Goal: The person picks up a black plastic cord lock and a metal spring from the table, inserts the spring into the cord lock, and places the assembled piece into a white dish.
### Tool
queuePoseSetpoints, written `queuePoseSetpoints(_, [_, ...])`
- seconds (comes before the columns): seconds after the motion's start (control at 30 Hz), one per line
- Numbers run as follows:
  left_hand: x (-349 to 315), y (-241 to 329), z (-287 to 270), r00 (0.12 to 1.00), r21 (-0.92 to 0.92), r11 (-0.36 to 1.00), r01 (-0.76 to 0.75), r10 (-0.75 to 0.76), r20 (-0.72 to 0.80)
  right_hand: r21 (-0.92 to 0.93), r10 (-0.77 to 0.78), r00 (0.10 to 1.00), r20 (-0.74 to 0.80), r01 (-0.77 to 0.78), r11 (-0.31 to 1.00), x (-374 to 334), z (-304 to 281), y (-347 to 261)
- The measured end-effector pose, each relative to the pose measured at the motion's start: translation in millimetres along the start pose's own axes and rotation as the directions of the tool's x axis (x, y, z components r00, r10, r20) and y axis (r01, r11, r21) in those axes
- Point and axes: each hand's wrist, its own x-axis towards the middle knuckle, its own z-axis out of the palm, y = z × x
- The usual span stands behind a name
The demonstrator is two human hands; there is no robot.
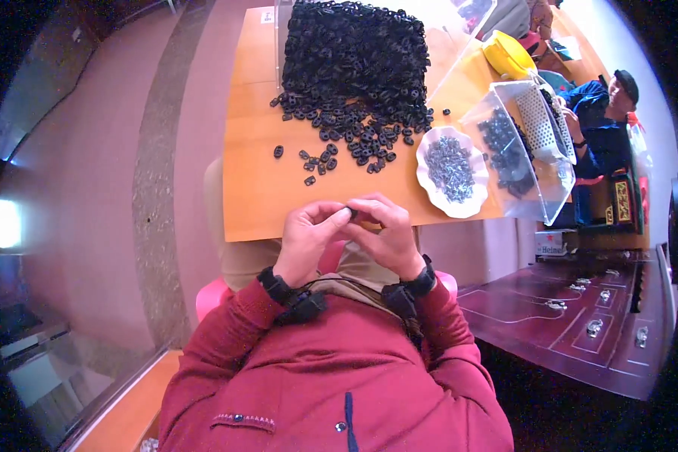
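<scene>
Just over the table's near edge, my left hand (306, 239) and my right hand (388, 232) meet at the fingertips. Between them they pinch a small black piece (352, 214), mostly covered by the fingers. Beyond my hands, loose black oval pieces with holes (328, 156) lie scattered on the orange-brown table (252, 192). They spread out from a large heap of the same kind of pieces (354, 56). To the right of my hands, a white scalloped bowl (423, 175) holds many small shiny metal parts, too small to make out clearly.
A clear plastic bin (557, 197) with black pieces stands right of the bowl, beside a white perforated basket (539, 124). Behind it is a yellow container (508, 54). Another person (599, 102) sits at the right. A dark red panelled door-like surface (557, 316) lies lower right.
</scene>
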Motion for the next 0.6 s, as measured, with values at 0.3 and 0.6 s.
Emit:
queuePoseSetpoints(0.3, [-1.3,-3.4,-2.3,0.996,-0.079,0.994,0.079,-0.076,0.048,-0.206,-0.237,0.97,-0.061,0.22,0.954,-0.4,1.6,1.5])
queuePoseSetpoints(0.6, [-4.4,1.7,-1.4,0.998,-0.052,0.997,0.065,-0.063,0.031,-0.242,-0.26,0.962,-0.081,0.234,0.941,-1.5,4.1,-3.8])
